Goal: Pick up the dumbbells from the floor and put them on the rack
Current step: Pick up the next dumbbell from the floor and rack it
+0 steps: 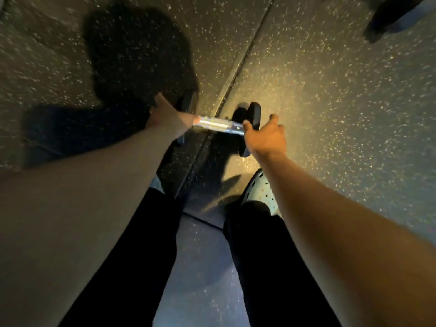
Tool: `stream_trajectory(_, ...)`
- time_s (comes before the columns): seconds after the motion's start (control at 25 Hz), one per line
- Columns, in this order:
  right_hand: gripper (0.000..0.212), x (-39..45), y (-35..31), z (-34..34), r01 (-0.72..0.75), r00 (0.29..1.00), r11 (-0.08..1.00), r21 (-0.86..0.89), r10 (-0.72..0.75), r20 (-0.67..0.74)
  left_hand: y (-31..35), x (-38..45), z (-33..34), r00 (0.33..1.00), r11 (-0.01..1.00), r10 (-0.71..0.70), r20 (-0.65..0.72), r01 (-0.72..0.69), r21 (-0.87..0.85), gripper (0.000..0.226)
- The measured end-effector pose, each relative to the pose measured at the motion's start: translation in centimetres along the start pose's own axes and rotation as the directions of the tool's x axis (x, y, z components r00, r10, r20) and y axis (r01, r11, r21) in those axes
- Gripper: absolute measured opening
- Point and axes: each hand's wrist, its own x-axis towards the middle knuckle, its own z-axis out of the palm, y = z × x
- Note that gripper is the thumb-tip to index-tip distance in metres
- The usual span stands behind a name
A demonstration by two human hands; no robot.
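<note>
Reaching down, we bring both hands to the dumbbell [218, 125] lying on the floor [330, 95]: left hand [171, 118] at its handle, fingers hidden; right hand [265, 135] spread beside the head. Next, close and lift.

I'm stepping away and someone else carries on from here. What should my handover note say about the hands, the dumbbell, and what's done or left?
Left hand: down at the left end of the dumbbell, over the handle where it meets the left weight; blur hides whether the grip is closed.
Right hand: fingers spread, open, at the right weight, not yet holding.
Dumbbell: lying across a seam in the speckled floor, in front of the person's feet; chrome handle exposed between the hands.
Done: nothing racked as far as this view shows.
Left: close the grip, lift, carry to the rack, which is out of view.
</note>
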Motion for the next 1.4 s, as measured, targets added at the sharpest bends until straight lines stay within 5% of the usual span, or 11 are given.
stream_trajectory(0.12,0.076,1.3,1.4,1.8,-0.061,0.998,0.998,0.030,0.060,0.032,-0.8,2.1,2.4,1.000,1.000,-0.024,0.016,0.024,0.010,0.096)
stream_trajectory(0.36,0.013,1.7,0.8,3.7,-0.129,0.991,0.910,0.394,0.131,0.021,-1.3,3.8,3.6,0.994,0.994,0.073,-0.081,-0.078,-0.071,0.037)
stream_trajectory(0.56,0.021,-2.2,-2.0,-1.1,0.049,0.998,0.922,0.385,-0.030,-0.056,-0.5,-1.3,-0.6,0.985,0.957,0.112,-0.133,-0.143,-0.253,0.024)
stream_trajectory(0.8,0.027,-13.9,-12.8,-15.8,0.311,0.950,0.840,0.444,-0.260,-0.172,6.0,-14.3,-15.9,0.945,0.872,0.212,-0.247,-0.297,-0.389,0.032)
stream_trajectory(1.12,0.027,-40.3,-28.7,-37.0,0.679,0.730,0.598,0.426,-0.615,-0.298,9.6,-42.2,-41.9,0.781,0.656,0.176,-0.599,-0.547,-0.521,0.027)
stream_trajectory(1.4,0.030,-58.6,-39.5,-39.8,0.884,0.426,0.309,0.351,-0.843,-0.329,1.9,-54.9,-57.7,0.526,0.578,0.019,-0.850,-0.700,-0.421,0.013)
